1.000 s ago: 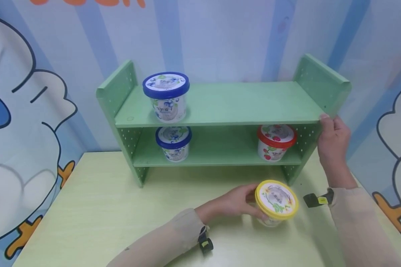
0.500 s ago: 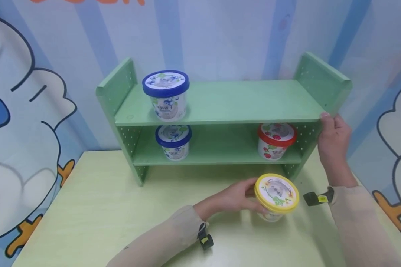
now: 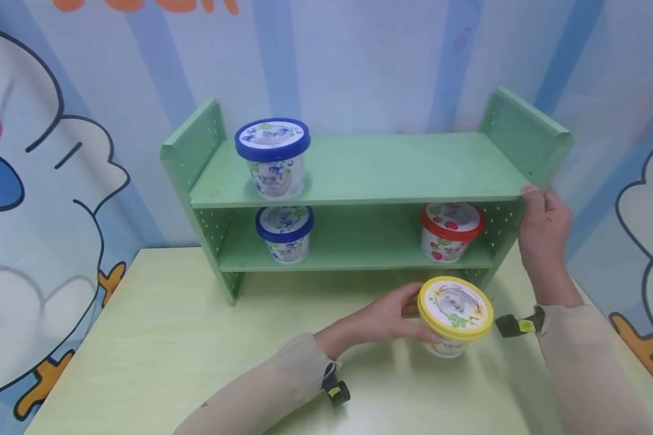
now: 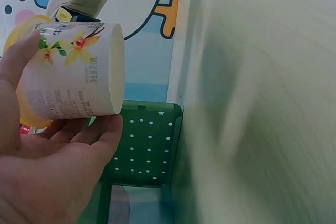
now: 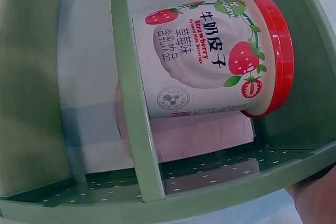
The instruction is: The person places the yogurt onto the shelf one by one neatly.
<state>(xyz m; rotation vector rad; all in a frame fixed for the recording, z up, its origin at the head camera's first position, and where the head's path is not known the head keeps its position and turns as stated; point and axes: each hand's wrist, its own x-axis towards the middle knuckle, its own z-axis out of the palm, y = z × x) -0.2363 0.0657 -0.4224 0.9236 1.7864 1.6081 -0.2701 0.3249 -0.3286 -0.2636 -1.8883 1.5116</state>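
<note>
My left hand (image 3: 383, 317) grips a white paper tub with a yellow lid (image 3: 456, 307) by its left side, thumb in front and fingers behind. In the left wrist view the tub's printed wall (image 4: 73, 77) shows yellow flowers, and its base is off the table. With my right hand (image 3: 545, 235) I hold the right side panel of a green two-tier shelf (image 3: 392, 166), thumb at the upper board's end. On the lower board, near that side, stands a red-lidded strawberry tub (image 3: 450, 238), seen close up in the right wrist view.
Two blue-lidded tubs stand at the shelf's left: a tub (image 3: 274, 169) on the upper board and another tub (image 3: 285, 241) on the lower board. The pale wooden table (image 3: 141, 338) bears the shelf. A cartoon-printed backdrop (image 3: 359, 60) rises behind.
My left hand has raised the yellow-lidded tub slightly and brought it a little nearer the shelf. The right hand keeps its hold on the side panel.
</note>
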